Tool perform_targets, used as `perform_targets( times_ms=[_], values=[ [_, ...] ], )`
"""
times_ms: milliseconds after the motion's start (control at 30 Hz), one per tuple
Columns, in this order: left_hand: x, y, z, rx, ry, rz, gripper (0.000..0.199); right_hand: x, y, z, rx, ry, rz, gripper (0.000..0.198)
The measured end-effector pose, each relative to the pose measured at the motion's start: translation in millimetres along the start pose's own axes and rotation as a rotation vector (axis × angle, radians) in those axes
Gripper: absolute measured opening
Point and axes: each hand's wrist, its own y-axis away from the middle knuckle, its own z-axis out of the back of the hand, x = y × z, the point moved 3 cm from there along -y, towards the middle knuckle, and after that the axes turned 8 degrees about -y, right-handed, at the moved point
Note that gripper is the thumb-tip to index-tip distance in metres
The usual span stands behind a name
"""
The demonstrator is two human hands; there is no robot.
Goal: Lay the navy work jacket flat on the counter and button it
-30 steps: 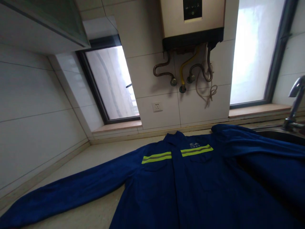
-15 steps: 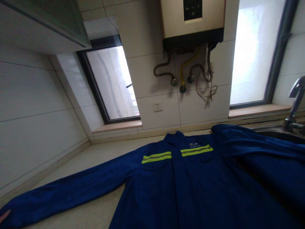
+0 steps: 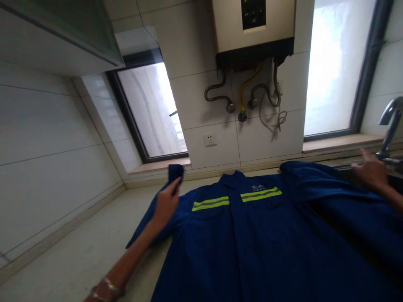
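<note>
A dark blue work jacket lies spread out on the counter, its collar toward the wall. Yellow-green reflective strips cross its chest, and a small white print sits above one of them. My left hand is closed on the cuff end of the left-side sleeve, holding it up over the doubled-back sleeve near the shoulder. Over by the sink, my right hand hovers just past the other sleeve, its fingers stretched out and blurred. I see nothing in it.
A chrome faucet rises beside the sink at the right. The water heater hangs on the tiled wall, with hoses and a loose cord below. A wall cabinet juts in at upper left. The pale counter shows at left.
My left hand has carried the left-side sleeve's end from the far left up toward the shoulder, bending the sleeve back. My right hand has come into view beside the sink.
</note>
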Motion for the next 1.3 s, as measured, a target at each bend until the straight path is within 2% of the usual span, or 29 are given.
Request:
perform_targets(
  times_ms=[67,133,167,233,300,367,433,533,633,733,833,933,1033,1133,1200,1300],
  values=[
    [-92.7,26.7,-15.4,0.132,0.113,-0.348,0.044,49.1,-5.3,-2.3,0.055,-0.059,0.084,0.055],
    [-166.7,64.4,-19.8,0.314,0.171,-0.603,0.059,98.2,-2.5,-3.2,0.161,-0.147,0.238,0.054],
    [-191.6,82.0,-18.6,0.389,0.202,-0.658,0.068,120.6,2.9,-2.7,0.222,-0.198,0.329,0.053],
    [-219.8,109.8,-14.5,0.549,0.252,-0.733,0.079,158.1,21.2,-1.0,0.359,-0.285,0.488,0.051],
    [-226.7,124.0,-12.0,0.669,0.268,-0.720,0.079,187.4,48.2,0.7,0.515,-0.348,0.590,0.047],
    [-225.2,128.2,-13.4,0.732,0.257,-0.664,0.071,211.8,81.7,1.6,0.693,-0.394,0.656,0.043],
    [-224.1,129.6,-17.6,0.738,0.250,-0.619,0.061,233.6,119.1,2.2,0.881,-0.429,0.745,0.043],
    [-226.5,134.3,-25.1,0.691,0.262,-0.592,0.053,258.3,171.5,1.7,1.093,-0.452,0.928,0.057],
    [-227.0,138.7,-29.6,0.640,0.281,-0.568,0.050,269.4,205.2,-4.4,1.127,-0.452,1.073,0.061],
    [-223.8,135.4,-30.6,0.589,0.309,-0.526,0.046,270.7,219.8,-14.0,1.078,-0.474,1.121,0.043],
    [-224.0,126.4,-32.0,0.539,0.335,-0.530,0.044,269.1,224.1,-20.2,1.053,-0.627,1.002,0.034],
    [-231.2,118.7,-38.2,0.464,0.305,-0.610,0.035,266.8,228.1,-23.9,1.023,-0.796,0.752,0.031],
    [-238.9,115.8,-48.9,0.331,0.200,-0.701,0.023,263.1,236.2,-28.9,1.014,-0.880,0.487,0.028],
    [-238.9,114.1,-56.1,0.151,0.103,-0.738,0.014,260.0,243.4,-31.7,1.050,-0.915,0.303,0.030],
    [-235.0,111.8,-55.9,0.044,0.090,-0.757,0.014,260.1,244.7,-28.6,1.065,-0.920,0.268,0.030],
    [-227.2,106.0,-50.7,-0.074,0.134,-0.779,0.018,264.8,242.0,-16.9,1.039,-0.898,0.361,0.028]
  ],
)
